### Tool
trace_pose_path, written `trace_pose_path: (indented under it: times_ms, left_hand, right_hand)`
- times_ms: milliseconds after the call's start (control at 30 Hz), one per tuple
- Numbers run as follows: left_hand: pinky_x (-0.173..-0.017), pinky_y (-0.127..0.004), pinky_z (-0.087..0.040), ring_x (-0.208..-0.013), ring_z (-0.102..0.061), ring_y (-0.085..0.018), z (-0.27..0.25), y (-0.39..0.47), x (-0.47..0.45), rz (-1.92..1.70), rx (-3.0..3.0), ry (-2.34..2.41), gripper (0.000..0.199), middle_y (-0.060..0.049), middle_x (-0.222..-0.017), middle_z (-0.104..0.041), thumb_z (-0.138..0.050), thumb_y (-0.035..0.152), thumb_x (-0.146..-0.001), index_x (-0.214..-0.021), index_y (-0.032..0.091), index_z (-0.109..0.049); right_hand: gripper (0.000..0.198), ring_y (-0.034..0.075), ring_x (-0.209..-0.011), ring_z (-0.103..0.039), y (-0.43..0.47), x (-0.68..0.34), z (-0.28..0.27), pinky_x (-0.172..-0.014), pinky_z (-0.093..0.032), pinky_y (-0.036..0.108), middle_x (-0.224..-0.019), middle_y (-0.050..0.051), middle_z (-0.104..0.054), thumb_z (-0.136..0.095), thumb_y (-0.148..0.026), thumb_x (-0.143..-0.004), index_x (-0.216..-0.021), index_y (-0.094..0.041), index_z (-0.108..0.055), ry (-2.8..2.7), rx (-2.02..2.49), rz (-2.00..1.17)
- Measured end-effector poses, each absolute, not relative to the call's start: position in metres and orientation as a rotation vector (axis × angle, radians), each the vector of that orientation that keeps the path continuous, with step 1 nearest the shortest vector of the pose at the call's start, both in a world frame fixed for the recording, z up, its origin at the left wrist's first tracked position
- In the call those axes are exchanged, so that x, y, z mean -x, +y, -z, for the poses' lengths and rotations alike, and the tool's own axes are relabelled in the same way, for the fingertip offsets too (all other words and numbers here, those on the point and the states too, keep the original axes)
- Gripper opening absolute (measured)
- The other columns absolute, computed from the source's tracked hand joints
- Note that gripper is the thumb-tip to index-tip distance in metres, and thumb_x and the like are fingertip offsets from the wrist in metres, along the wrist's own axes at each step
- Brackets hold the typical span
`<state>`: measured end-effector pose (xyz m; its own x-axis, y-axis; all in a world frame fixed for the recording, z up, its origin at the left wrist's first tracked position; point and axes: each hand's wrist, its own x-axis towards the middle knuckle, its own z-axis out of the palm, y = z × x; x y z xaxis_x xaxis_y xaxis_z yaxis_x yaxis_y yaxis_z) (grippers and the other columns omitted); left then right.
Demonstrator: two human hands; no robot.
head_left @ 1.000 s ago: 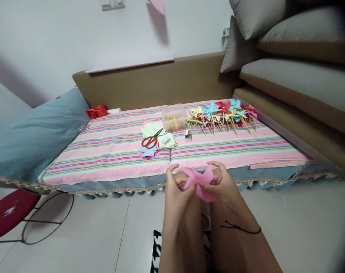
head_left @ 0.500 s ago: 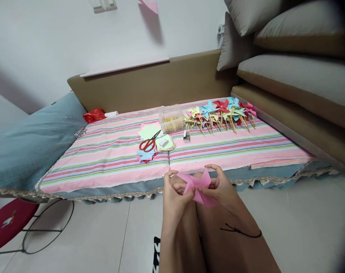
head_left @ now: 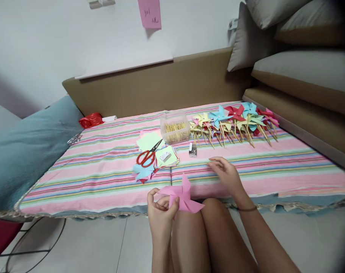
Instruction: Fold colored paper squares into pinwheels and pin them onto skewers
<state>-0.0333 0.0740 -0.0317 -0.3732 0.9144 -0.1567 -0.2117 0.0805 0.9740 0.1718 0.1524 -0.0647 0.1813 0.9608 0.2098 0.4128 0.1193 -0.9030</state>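
Pinched at its centre by the thumb and fingers of my left hand [head_left: 162,206] is a pink paper pinwheel [head_left: 185,199], its blades folded in, with no stick on it. My right hand [head_left: 225,174] is off the paper, over the front of the striped cover, fingers loosely bent and apart with nothing in them. The nearest thing to it is a small open box [head_left: 192,150] of metal pins. Behind that stands a clear plastic box [head_left: 175,131] full of thin wooden sticks.
Finished pinwheels on sticks [head_left: 235,121] lie in a row at the right. Red-handled scissors [head_left: 146,156] rest on coloured paper sheets [head_left: 148,141], beside a small white box [head_left: 165,156]. A red plastic bag [head_left: 91,120] is at the far left. Cushions [head_left: 303,72] are stacked at right.
My right hand has let go of the pink pinwheel and moved forward over the cover. My left hand keeps hold of it, slightly lower and to the left. The view has shifted.
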Motion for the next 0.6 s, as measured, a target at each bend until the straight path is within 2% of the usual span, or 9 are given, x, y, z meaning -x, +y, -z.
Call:
trace_pose_path:
  times_ms: [67,167,367,600]
  left_hand:
    - [-0.043,-0.014,-0.033,-0.038,-0.049,-0.006,0.038,0.079,0.037,-1.504,-0.704,1.421,0.061,0.004,-0.056,-0.066,-0.08,0.027,-0.057,-0.1,0.023,-0.038]
    - [-0.047,-0.015,-0.036,-0.041,-0.053,-0.008,0.048,0.082,0.036,-1.498,-0.664,1.405,0.062,0.005,-0.054,-0.065,-0.081,0.028,-0.057,-0.102,0.022,-0.038]
    - [-0.042,-0.015,-0.031,-0.035,-0.043,-0.005,0.055,0.084,0.028,-1.415,-0.661,1.373,0.061,0.006,-0.051,-0.063,-0.079,0.034,-0.061,-0.102,0.022,-0.035]
    - [-0.039,-0.015,-0.029,-0.033,-0.042,-0.006,0.053,0.087,0.03,-1.399,-0.644,1.35,0.06,0.006,-0.052,-0.063,-0.077,0.032,-0.062,-0.102,0.023,-0.034]
  right_hand:
    - [0.025,0.022,-0.081,-0.065,0.197,-0.179,0.075,-0.073,-0.047,0.033,-0.086,0.011,-0.071,-0.05,-0.036,-0.084,-0.083,-0.016,-0.065,-1.516,1.524,-0.59]
    - [0.016,0.022,-0.075,-0.06,0.251,-0.18,0.085,-0.073,-0.041,0.031,-0.073,0.007,-0.069,-0.057,-0.025,-0.076,-0.069,-0.018,-0.069,-1.709,1.565,-0.505]
    - [0.016,0.021,-0.073,-0.055,0.296,-0.167,0.097,-0.071,-0.034,0.031,-0.064,0.007,-0.064,-0.058,-0.014,-0.069,-0.057,-0.018,-0.069,-1.938,1.624,-0.401]
    - [0.022,0.023,-0.077,-0.056,0.3,-0.16,0.102,-0.074,-0.036,0.032,-0.061,0.008,-0.063,-0.057,-0.006,-0.064,-0.047,-0.018,-0.062,-1.879,1.612,-0.411]
